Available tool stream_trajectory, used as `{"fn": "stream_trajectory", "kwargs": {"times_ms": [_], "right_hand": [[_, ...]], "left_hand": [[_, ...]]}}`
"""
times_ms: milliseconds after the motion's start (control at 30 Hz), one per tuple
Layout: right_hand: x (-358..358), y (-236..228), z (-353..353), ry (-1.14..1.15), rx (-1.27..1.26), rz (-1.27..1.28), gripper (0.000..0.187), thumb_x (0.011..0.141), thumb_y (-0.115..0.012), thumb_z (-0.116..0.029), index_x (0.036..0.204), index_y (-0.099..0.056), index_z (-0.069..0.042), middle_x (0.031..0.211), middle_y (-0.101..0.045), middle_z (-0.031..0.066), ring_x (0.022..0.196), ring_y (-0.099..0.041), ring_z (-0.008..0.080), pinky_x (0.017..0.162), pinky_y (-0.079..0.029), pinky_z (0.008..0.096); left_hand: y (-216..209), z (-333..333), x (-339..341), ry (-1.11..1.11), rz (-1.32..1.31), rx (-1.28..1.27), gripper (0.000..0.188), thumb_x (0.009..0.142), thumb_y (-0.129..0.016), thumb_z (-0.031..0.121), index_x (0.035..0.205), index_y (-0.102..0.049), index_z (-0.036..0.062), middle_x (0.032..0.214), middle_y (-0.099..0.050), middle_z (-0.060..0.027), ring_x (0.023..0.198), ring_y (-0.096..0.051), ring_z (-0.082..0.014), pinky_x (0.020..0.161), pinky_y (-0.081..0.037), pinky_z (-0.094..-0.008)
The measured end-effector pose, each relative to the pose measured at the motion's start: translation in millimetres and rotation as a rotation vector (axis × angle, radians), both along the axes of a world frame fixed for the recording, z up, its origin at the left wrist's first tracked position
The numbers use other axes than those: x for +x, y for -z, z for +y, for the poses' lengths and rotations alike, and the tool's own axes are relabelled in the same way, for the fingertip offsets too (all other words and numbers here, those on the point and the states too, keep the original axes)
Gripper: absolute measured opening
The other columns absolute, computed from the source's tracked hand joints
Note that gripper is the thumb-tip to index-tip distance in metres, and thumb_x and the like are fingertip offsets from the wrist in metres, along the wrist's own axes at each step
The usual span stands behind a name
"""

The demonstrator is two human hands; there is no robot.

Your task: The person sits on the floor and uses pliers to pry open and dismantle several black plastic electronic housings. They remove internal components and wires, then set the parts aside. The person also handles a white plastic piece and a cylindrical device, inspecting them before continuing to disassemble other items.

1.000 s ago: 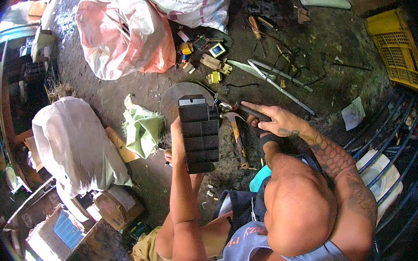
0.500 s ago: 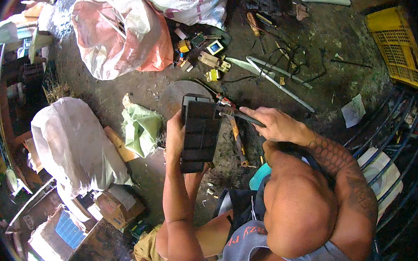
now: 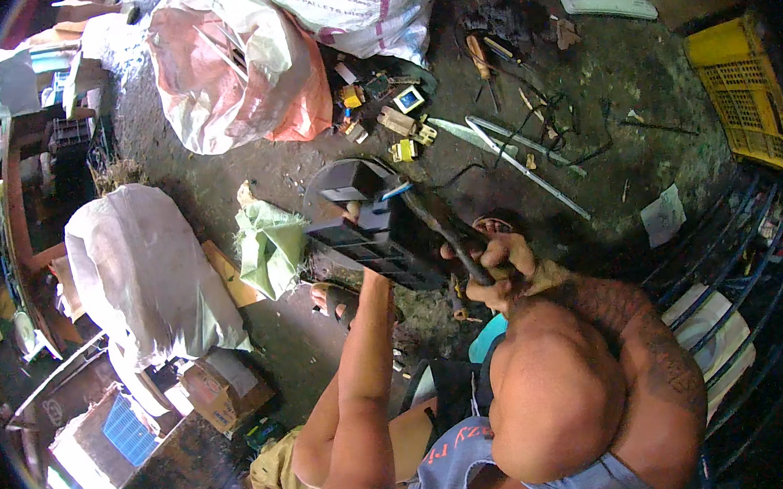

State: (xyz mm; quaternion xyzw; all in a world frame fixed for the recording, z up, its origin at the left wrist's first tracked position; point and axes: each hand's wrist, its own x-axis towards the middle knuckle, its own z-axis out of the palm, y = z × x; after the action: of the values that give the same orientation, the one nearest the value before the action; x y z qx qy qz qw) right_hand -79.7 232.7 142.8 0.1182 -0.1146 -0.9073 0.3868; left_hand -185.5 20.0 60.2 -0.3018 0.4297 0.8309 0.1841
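A black plastic casing [image 3: 382,236] with ribbed compartments tilts above a round flat disc [image 3: 316,191] on the ground. My left hand [image 3: 353,211] grips the casing; most of that hand is hidden behind it, with fingers showing near a boxy black section at its far end. My right hand [image 3: 515,267] is wrapped round a long dark tool [image 3: 445,226], held slanting. The tool's far end reaches the casing's right edge, beside a pale blue glint. Whether tool and casing touch, I cannot tell. The tool's exact kind is unclear.
A green cloth sack [image 3: 272,245] and a stuffed white sack [image 3: 150,273] lie left. Beyond are an open pinkish-white sack [image 3: 235,73], small electronic parts [image 3: 400,120], a bent metal strip [image 3: 533,174] and screwdrivers [image 3: 480,58]. A yellow crate [image 3: 740,97] stands right.
The casing has turned from upright to a slanting pose. My right hand has come nearer my body, and the tool now points steeply away. My left forearm has shifted right.
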Motion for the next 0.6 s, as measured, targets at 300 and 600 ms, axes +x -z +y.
{"fn": "stream_trajectory", "kwargs": {"times_ms": [300,600], "right_hand": [[-5,20,31,0.097,1.439,0.703,0.049,0.088,-0.052,-0.011,0.135,-0.042,-0.003,0.094,-0.061,0.0108,0.083,-0.058,0.0195,0.083,-0.047,0.0364],[-3,29,28,-0.017,1.266,0.662,0.067,0.084,-0.055,-0.004,0.145,-0.028,-0.004,0.131,-0.05,0.018,0.117,-0.05,0.0315,0.104,-0.035,0.038]], "left_hand": [[-19,-22,-7,0.21,0.061,-0.147,0.035,0.088,-0.053,0.028,0.105,-0.059,-0.001,0.088,-0.066,-0.0086,0.077,-0.057,-0.013,0.074,-0.048,-0.0296],[-56,-32,-32,0.671,0.527,-0.872,0.032,0.082,-0.061,0.012,0.11,-0.057,-0.0031,0.09,-0.067,-0.0145,0.08,-0.057,-0.0129,0.075,-0.048,-0.0308]]}}
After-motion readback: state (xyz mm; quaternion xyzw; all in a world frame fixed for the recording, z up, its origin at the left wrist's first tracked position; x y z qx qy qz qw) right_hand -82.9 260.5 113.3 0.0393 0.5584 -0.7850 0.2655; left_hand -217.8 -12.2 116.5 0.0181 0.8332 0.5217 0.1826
